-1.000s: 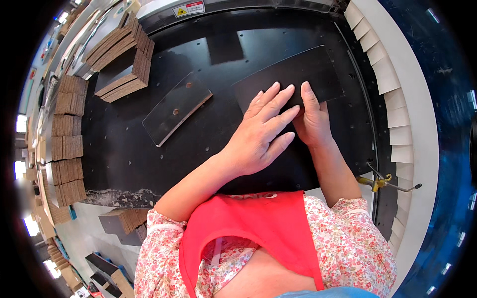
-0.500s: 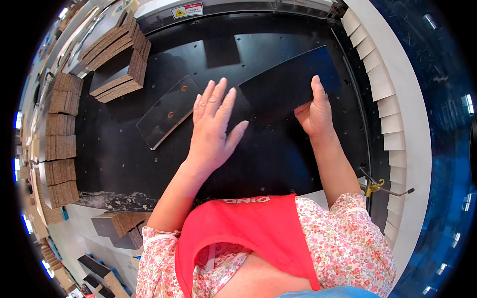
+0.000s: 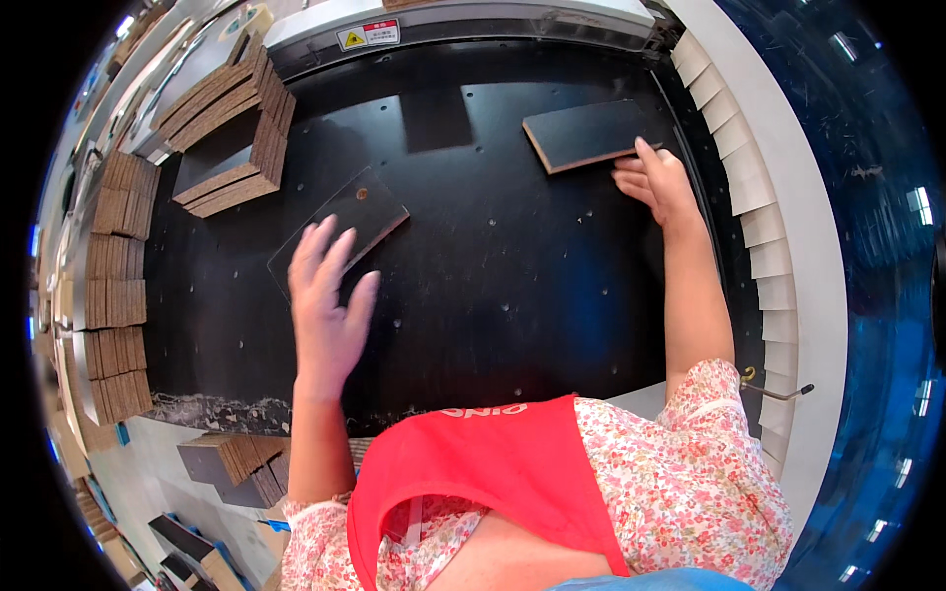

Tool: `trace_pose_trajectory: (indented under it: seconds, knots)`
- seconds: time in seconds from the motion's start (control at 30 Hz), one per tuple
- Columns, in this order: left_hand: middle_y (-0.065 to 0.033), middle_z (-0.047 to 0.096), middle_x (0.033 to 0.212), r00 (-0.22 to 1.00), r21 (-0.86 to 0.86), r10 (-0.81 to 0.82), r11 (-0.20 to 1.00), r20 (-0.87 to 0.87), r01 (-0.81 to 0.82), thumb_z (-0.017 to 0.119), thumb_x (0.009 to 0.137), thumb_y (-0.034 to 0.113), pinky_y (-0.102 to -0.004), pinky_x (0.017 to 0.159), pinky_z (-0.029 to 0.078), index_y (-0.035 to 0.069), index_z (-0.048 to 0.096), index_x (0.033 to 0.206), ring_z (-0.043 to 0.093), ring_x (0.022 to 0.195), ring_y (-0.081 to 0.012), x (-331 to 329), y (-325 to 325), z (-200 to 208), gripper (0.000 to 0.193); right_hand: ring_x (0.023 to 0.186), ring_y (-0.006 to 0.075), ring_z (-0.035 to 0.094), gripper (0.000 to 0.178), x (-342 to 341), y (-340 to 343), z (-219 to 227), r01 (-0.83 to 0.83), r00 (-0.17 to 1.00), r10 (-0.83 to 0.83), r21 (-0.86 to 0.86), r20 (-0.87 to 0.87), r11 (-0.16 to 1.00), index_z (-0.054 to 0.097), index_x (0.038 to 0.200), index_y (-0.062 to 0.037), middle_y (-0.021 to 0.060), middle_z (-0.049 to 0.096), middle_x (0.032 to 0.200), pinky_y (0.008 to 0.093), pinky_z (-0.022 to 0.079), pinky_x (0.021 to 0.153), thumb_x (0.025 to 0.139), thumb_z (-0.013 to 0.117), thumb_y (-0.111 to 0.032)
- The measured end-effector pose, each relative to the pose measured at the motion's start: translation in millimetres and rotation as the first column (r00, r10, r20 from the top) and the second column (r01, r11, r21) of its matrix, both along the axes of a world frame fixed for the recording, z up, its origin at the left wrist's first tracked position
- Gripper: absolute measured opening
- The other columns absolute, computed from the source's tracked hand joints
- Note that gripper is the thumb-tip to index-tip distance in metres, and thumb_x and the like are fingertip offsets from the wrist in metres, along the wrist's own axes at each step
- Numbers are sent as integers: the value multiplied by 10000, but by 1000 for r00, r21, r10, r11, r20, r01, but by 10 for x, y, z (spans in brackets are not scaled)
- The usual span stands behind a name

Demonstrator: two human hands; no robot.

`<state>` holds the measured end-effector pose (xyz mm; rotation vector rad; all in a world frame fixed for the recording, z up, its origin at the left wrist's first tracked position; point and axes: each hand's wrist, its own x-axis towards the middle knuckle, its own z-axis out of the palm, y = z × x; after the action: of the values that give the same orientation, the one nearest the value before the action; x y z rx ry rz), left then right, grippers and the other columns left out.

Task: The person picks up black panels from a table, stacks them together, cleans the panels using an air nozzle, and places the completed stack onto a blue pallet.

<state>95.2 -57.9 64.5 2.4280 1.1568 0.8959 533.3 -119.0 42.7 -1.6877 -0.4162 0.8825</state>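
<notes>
My right hand (image 3: pixel 658 187) grips the near right edge of a thin rectangular black board (image 3: pixel 586 136), thumb on top and fingers at its brown edge. That board is over the far right part of the black tabletop (image 3: pixel 473 295); I cannot tell whether it rests flat. On the left, my left hand (image 3: pixel 330 315) is open, slightly blurred, with fingers apart. It hovers over the near end of a second black board (image 3: pixel 370 222), which lies slantwise on the tabletop. One round brown hole shows in it; my fingers cover part of the rest.
Stacked dark-faced boards (image 3: pixel 232 148) with brown chipboard edges stand at the far left. More stacks (image 3: pixel 116 305) line the left side. A pale machine beam (image 3: pixel 463 30) crosses the far edge. White pleated guard strips (image 3: pixel 764 231) and a metal hook (image 3: pixel 778 392) are at the right.
My right hand has moved the board farther away and brought it lower, toward the tabletop. My left hand has drawn left and nearer to me, now over the other board.
</notes>
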Motion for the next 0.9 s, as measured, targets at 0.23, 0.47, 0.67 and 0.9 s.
trace_pose_trajectory:
  seconds: [0.23,0.47,0.67,0.9]
  knots:
    - [-156,453,1494,935,-34,320,944,-155,-329,708,893,148,-442,1158,305,106,577,1369,379,1404,-353,-869,48,-428,495,1113,305,589,355,-241,-165,-220,-138,-16,162,-163,987,977,650,1162,-44,118,610,1263,406,508,926,855,727,-204]
    - [-161,512,1445,913,59,355,935,-203,-350,683,910,166,-454,1138,321,102,567,1385,440,1358,-362,-859,196,-624,493,1101,297,590,234,127,493,-510,-87,-21,121,-123,992,989,717,956,-43,70,629,1245,403,521,913,845,742,-247]
    - [-154,527,1434,902,65,382,924,-200,-377,660,923,157,-445,1134,328,71,554,1393,452,1353,-345,-803,177,-606,489,1142,297,575,258,880,1117,-558,95,28,154,-156,988,983,735,963,-59,53,622,1270,420,517,939,869,721,-299]
    - [-159,508,1448,874,34,432,900,-221,-436,641,948,172,-430,1128,341,85,530,1420,451,1353,-337,-834,152,-627,493,1153,339,580,321,1572,1598,-529,267,131,215,-243,968,932,728,1059,-40,104,633,1261,453,511,946,917,671,-322]
